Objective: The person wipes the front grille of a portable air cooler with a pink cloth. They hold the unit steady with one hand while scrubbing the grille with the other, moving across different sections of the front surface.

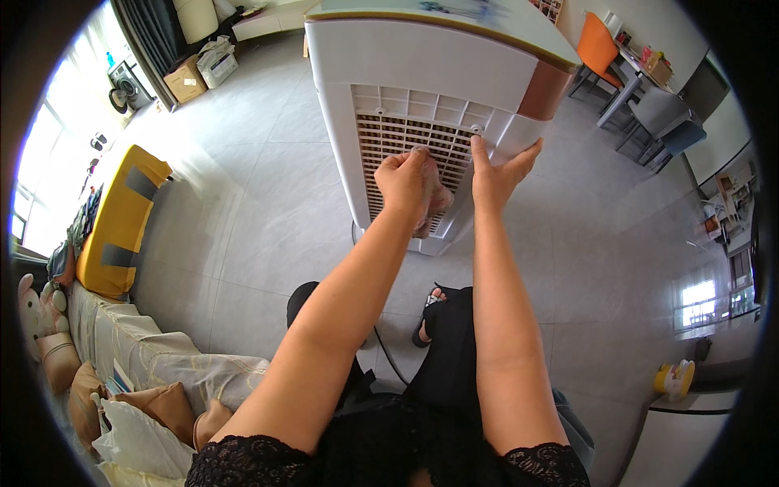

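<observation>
Cloth (439, 197) before grille (406, 128), between appliance edges (342, 138), wide floor (251, 195) both sides

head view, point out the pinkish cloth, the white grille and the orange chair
Pinkish cloth (439, 197): head view, on its crumpled middle.
White grille (396, 135): head view, on the bars of its upper part.
Orange chair (598, 47): head view, on its backrest.

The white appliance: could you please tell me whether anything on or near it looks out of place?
No damage shows on the grille, though the left hand and its cloth hide part. The dark cord looks slightly untidy, lying loose on the floor.
</observation>
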Demonstrator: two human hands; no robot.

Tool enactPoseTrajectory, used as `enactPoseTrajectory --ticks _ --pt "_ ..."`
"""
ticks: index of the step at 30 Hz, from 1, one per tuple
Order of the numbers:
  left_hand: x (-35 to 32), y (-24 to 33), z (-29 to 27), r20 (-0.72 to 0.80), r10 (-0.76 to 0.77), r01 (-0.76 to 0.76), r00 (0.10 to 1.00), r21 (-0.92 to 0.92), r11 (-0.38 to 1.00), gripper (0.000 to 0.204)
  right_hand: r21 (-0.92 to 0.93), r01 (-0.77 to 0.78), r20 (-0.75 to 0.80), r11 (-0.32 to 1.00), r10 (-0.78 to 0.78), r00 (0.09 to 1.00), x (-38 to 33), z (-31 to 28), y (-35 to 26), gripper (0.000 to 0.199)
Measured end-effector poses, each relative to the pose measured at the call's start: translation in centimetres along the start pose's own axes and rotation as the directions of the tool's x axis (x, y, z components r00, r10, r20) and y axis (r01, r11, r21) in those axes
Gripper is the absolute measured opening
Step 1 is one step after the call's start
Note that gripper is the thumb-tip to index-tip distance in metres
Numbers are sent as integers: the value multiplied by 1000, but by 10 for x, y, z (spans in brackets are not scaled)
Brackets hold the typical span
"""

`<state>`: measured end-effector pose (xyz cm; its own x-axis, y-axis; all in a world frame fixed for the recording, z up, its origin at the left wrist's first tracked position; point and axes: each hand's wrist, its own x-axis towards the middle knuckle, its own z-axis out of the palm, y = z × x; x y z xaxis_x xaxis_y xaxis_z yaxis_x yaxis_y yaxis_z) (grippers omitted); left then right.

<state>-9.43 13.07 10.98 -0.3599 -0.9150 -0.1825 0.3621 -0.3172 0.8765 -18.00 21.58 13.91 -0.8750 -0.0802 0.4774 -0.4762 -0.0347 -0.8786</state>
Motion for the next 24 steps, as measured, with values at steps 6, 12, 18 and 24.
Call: enactPoseTrajectory --ticks 6,12,18,24 --pt "21 -3 -29 28 36 -35 999 -40 999 17 -26 15 14 1000 -15 1000 1 1 1 111" --pt "-3 6 -11 -4 -92 92 996 88 992 17 -13 32 5 999 -32 999 1 1 5 111" --pt "20 -6 -24 -53 23 -22 998 12 1000 17 -45 32 26 998 -30 999 0 2 4 111" --pt "13 -11 -21 -13 -52 53 999 41 998 19 -38 40 14 998 -39 999 2 -2 3 112"
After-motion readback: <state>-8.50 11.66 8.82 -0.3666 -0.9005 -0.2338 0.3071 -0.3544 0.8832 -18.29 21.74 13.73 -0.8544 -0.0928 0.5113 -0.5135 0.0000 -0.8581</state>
